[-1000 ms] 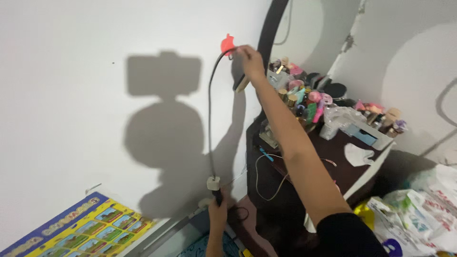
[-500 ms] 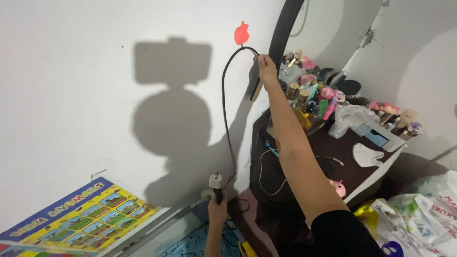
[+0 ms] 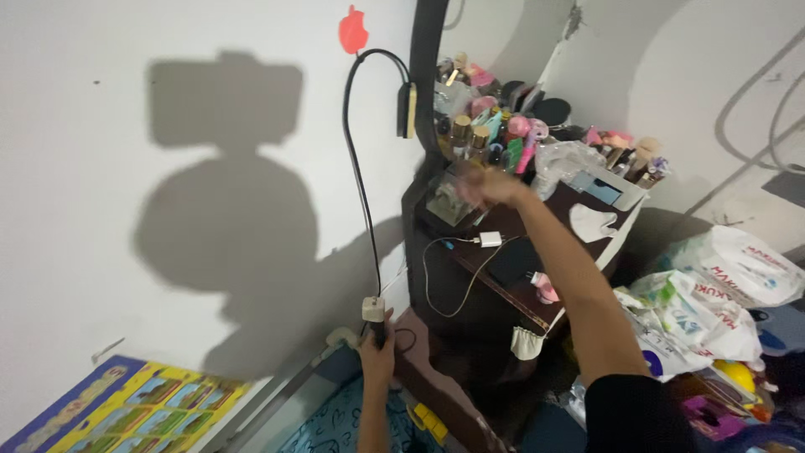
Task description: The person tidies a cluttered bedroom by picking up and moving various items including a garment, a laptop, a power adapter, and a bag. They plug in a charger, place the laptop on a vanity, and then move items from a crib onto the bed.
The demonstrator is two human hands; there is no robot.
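A black cord (image 3: pixel 356 168) hangs over a red apple-shaped wall hook (image 3: pixel 353 29). Its black and cream end piece (image 3: pixel 407 110) dangles beside the dark mirror frame (image 3: pixel 423 75). My left hand (image 3: pixel 377 356) is low on the wall, closed on the cord just under a white plug (image 3: pixel 372 309). My right hand (image 3: pixel 486 184) is blurred and hovers over the dark brown dresser (image 3: pixel 503 285), near a clear box (image 3: pixel 444 201). It is off the cord, and I cannot make out its fingers.
The dresser top is crowded with bottles and cosmetics (image 3: pixel 495 126), a white tray (image 3: pixel 616 193) and a white charger with cable (image 3: pixel 486 240). Plastic bags (image 3: pixel 713 294) are piled at the right. A colourful picture poster (image 3: pixel 126 403) lies at the lower left.
My right hand let go of the cord at the hook and dropped down over the dresser. The cord now hangs by itself. My left hand kept its grip by the plug.
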